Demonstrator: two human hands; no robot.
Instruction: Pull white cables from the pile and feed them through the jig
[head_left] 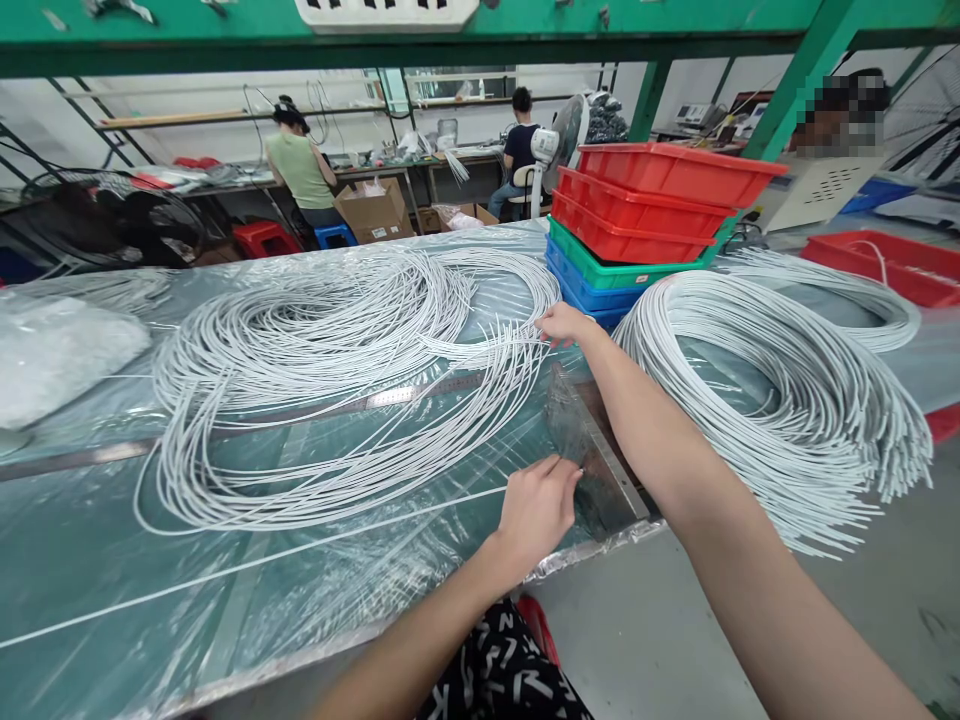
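My left hand [538,510] is closed around one end of a single white cable [315,548], which runs straight across the table to the lower left. A short tip shows past the fingertips, close to an upright metal plate [581,450]. Farther back, my right hand [566,325] has its fingers pinched at the cut ends of a loose white cable bundle [450,440]. Exactly how many cables it grips is hidden. Behind this bundle lies a large tangled coil of white cable [315,330].
A stack of red, green and blue bins [645,210] stands behind my right hand. Thick cable coils [780,400] lie at the right edge. A metal ruler strip [112,455] crosses the plastic-covered table [97,570]. A green beam [525,30] spans overhead; two people sit beyond.
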